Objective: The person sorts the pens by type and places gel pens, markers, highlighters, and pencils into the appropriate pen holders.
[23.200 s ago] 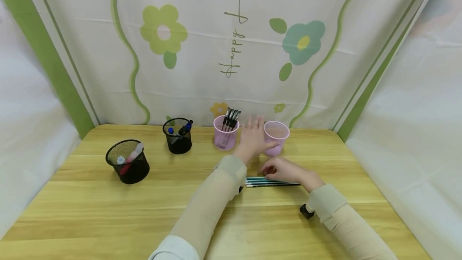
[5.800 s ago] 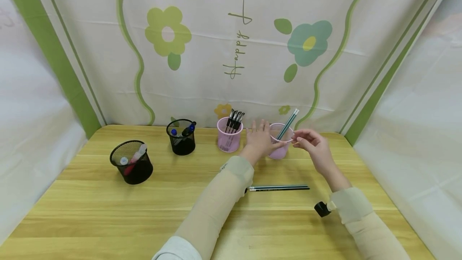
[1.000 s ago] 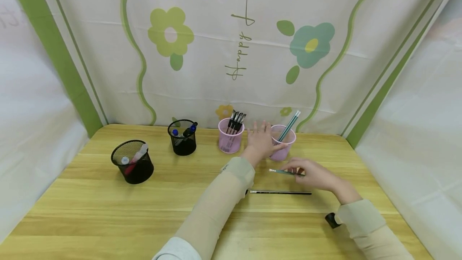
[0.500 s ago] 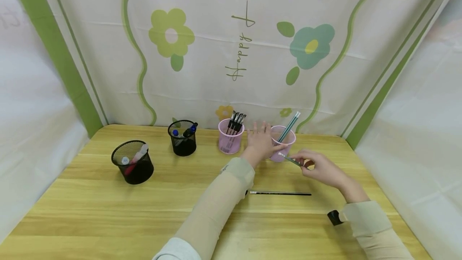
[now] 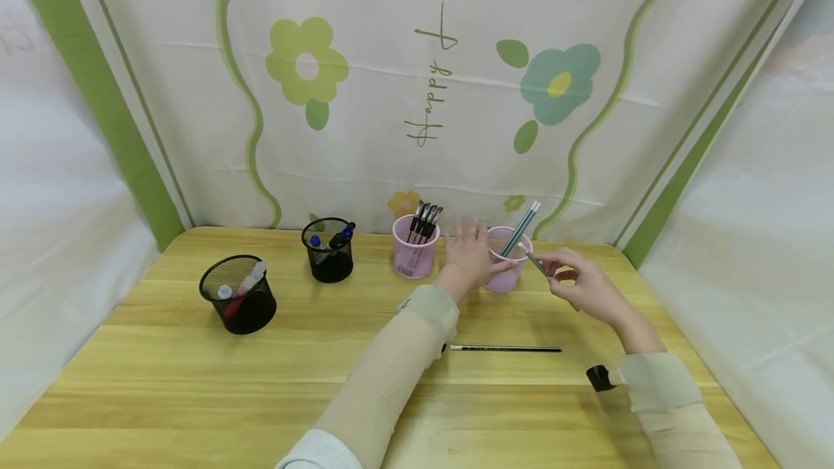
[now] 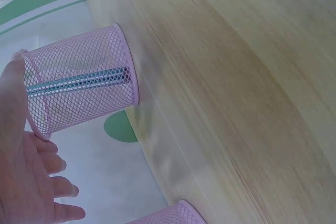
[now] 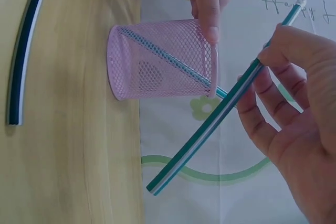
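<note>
My right hand pinches a green-striped pencil between thumb and fingers. It is tilted, its white eraser end up at the right rim of a pink mesh cup. In the right wrist view, the held pencil is outside the cup, crossing in front of the green pencils leaning inside. My left hand touches that cup, thumb along its rim and the other fingers extended beside it. One dark striped pencil lies on the table in front of the hands.
Left of my left hand stands another pink mesh cup with several black pens. Further left are a black mesh cup with blue-capped pens and a wider black mesh cup with markers. A flowered curtain hangs behind the table.
My right hand has lifted a pencil off the table and brought it up to the pink cup's rim. Earlier, more pencils lay on the table and that cup held none. My left hand stays by the cup.
</note>
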{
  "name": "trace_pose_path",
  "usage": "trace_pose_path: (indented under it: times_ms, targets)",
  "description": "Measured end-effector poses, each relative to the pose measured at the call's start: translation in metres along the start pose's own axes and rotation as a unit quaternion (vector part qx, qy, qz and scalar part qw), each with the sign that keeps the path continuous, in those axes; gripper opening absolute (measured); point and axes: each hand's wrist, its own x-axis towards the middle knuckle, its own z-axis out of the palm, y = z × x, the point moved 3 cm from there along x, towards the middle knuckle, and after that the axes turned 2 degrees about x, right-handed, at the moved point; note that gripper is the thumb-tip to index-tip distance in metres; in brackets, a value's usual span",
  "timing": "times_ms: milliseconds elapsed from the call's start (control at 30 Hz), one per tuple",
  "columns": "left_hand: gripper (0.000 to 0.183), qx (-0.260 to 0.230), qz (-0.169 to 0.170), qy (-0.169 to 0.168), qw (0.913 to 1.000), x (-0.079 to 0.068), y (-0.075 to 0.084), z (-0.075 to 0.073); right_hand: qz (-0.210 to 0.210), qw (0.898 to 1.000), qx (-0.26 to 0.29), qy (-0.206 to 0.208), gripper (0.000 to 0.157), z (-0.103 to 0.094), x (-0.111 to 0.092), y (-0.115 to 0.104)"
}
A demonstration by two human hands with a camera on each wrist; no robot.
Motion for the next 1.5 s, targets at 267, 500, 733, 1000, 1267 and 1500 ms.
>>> trace_pose_path:
  times_ms: [267, 500, 733, 1000, 1267, 1500]
  targets:
    - [0.109, 0.003, -0.001, -0.002, 1.0, -0.001, -0.002, -0.001, -0.005, 0.995, 0.064, 0.075, 0.042, -0.006, 0.016, 0.0]
    - [0.109, 0.001, -0.002, -0.005, 1.0, -0.001, -0.002, -0.001, -0.005, 0.982, 0.13, 0.136, 0.042, -0.009, 0.027, 0.0]
    - [0.111, 0.006, 0.002, -0.003, 1.0, 0.001, -0.001, 0.002, 0.013, 0.951, 0.216, 0.222, 0.04, -0.014, 0.033, 0.0]
    - [0.11, 0.006, 0.008, 0.005, 0.9999, 0.0, 0.0, -0.001, 0.027, 0.887, 0.348, 0.302, 0.039, -0.017, 0.042, -0.003]
    - [0.108, 0.011, 0.005, -0.003, 0.9999, -0.002, -0.001, -0.004, 0.011, 0.84, 0.41, 0.355, 0.039, -0.013, 0.052, -0.005]
    - [0.109, 0.008, 0.003, -0.002, 1.0, -0.001, -0.001, -0.003, 0.027, 0.805, 0.443, 0.395, 0.034, -0.009, 0.055, 0.0]
